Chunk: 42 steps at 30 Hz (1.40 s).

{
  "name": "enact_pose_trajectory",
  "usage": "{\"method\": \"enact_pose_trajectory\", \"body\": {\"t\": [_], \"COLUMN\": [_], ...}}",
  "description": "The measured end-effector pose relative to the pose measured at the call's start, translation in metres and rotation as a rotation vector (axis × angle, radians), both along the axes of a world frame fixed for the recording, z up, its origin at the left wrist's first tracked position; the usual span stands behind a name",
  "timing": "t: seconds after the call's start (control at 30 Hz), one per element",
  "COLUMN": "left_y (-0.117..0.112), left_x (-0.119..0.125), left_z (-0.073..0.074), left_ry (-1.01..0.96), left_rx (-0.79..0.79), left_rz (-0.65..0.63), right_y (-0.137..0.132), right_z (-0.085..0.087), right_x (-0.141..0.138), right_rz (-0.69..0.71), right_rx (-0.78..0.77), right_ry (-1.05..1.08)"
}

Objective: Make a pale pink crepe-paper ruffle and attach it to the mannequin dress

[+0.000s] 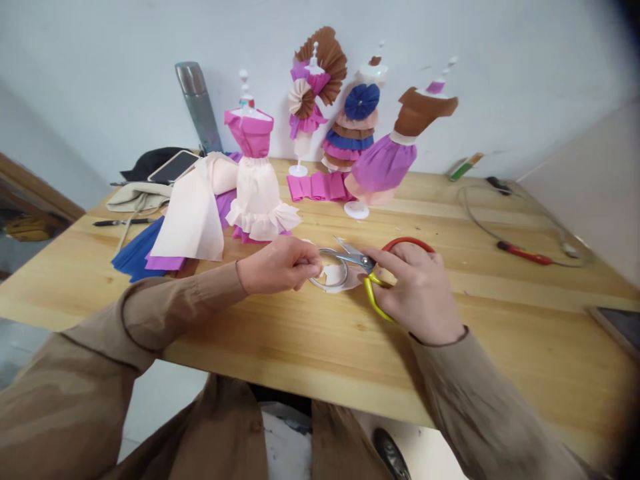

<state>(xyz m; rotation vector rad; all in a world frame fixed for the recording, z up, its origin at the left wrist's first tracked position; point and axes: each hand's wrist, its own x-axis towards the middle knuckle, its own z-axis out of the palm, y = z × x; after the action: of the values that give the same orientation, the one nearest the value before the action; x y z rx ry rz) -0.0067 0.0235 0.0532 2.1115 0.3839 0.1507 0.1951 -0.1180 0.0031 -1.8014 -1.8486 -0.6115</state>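
Note:
My right hand (420, 287) is wrapped round a pair of scissors (369, 262) with one red and one yellow handle. Its blades are parted and point left, towards my left hand (283, 265). That hand is closed in a pinch, and whatever lies between its fingertips is too small to make out. Between the two hands is a thin silvery ring (345, 272), partly hidden by my left fingers; I cannot tell whether they touch it. Pale scraps (334, 275) show inside and beside the ring on the wooden table (300, 353).
Dress forms in crepe-paper outfits stand behind, the nearest in a pink-and-cream dress (256, 173), another in a brown-and-purple one (395, 147). Crepe sheets (193, 213), a phone (175, 167) and a flask (200, 107) are left. A cable (480, 227) lies right.

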Motion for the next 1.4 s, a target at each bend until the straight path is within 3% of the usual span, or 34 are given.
{"method": "enact_pose_trajectory", "body": {"t": [0.17,0.5,0.63,0.8,1.0,1.2,1.4], "left_y": [-0.009,-0.026,-0.03,-0.033,-0.019,-0.009,0.011], "left_x": [0.006,0.023,0.028,0.033,0.044,0.034,-0.011], "left_z": [-0.003,-0.026,-0.023,-0.011,-0.01,-0.004,0.036], "left_ry": [0.018,0.029,0.029,0.091,0.15,-0.091,-0.592], "left_rx": [0.211,0.545,0.666,0.69,0.639,0.668,0.475], "left_rz": [-0.121,-0.009,0.021,-0.03,0.042,0.118,0.317], "right_y": [0.003,0.0,-0.001,-0.003,-0.004,-0.002,-0.006], "right_z": [-0.007,-0.006,-0.001,0.001,-0.004,-0.012,-0.016], "right_x": [0.003,0.004,0.003,0.002,0.006,0.015,0.018], "right_rz": [-0.055,-0.073,-0.118,-0.174,-0.168,-0.151,-0.197], "right_rx": [0.039,0.183,0.25,0.219,0.2,0.3,0.262], "right_ry": [0.126,0.334,0.38,0.442,0.49,0.444,0.517]}}
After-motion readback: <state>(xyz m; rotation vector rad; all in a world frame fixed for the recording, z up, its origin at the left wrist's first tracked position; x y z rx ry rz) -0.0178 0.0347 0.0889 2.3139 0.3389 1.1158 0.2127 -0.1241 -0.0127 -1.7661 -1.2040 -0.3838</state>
